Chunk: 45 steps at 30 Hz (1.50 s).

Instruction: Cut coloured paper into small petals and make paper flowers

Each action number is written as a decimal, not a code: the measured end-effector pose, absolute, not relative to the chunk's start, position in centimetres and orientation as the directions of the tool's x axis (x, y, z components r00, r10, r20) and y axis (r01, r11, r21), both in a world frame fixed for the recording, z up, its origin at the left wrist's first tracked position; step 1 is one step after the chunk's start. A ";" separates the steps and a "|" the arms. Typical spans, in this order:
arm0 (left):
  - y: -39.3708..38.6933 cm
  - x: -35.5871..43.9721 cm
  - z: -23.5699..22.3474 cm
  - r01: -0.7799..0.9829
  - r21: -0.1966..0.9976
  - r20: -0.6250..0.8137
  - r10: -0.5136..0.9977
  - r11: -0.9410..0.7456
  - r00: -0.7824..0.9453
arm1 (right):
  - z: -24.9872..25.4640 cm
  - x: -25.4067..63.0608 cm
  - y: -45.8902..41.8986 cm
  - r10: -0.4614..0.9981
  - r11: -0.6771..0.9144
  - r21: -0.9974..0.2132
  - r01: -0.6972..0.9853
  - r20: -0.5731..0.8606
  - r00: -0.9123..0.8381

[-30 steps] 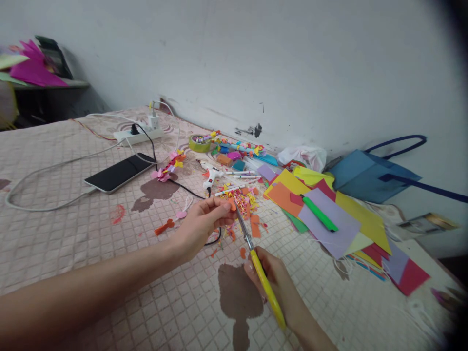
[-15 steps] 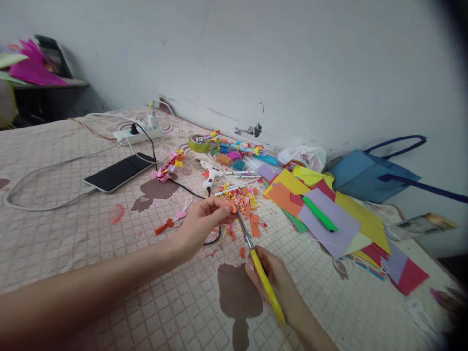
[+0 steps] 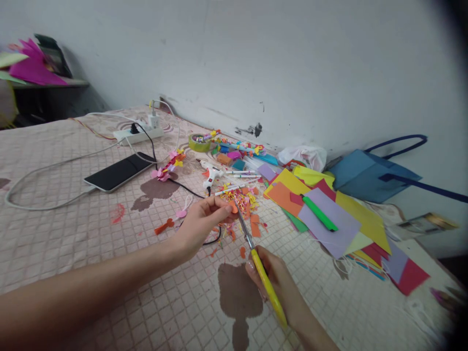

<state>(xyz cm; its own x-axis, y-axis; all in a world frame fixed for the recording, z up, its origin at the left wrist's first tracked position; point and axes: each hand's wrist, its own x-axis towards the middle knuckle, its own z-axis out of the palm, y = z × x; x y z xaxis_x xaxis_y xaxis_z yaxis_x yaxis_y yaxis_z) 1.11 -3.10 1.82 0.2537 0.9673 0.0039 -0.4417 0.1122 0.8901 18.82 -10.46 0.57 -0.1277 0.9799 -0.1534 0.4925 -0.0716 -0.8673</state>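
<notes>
Between the thumb and fingers of my left hand is a small orange paper piece. My right hand grips a pair of scissors with yellow handles. The metal blades point up and away from me, their tips at the edge of the orange piece. Under and beyond the hands lie colourful paper scraps and a larger orange paper piece. A small orange cut-out rests on the cloth near the blades. Left of my left hand is an orange-red paper shape.
A white glue gun with a black cord lies behind the hands. Coloured sheets with a green cutter spread to the right, near a blue bag. At left are a phone and a white power strip.
The scissors and my right hand have shifted very slightly, with the handles a little to the right. My left hand keeps the orange piece in nearly the same place.
</notes>
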 end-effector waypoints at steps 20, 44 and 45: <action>-3.1 1.0 2.1 -0.460 0.881 0.002 0.970 0.112 0.242 | 0.0 19.2 -10.7 0.976 -0.062 -0.877 0.476 -0.153 -0.154; -3.0 0.9 2.0 -0.414 0.903 0.003 0.962 0.114 0.272 | 0.4 19.2 -10.3 0.973 -0.012 -0.852 0.523 -0.129 -0.189; -3.0 0.9 2.0 -0.414 0.903 0.003 0.962 0.114 0.272 | 0.4 19.2 -10.3 0.973 -0.015 -0.854 0.520 -0.132 -0.190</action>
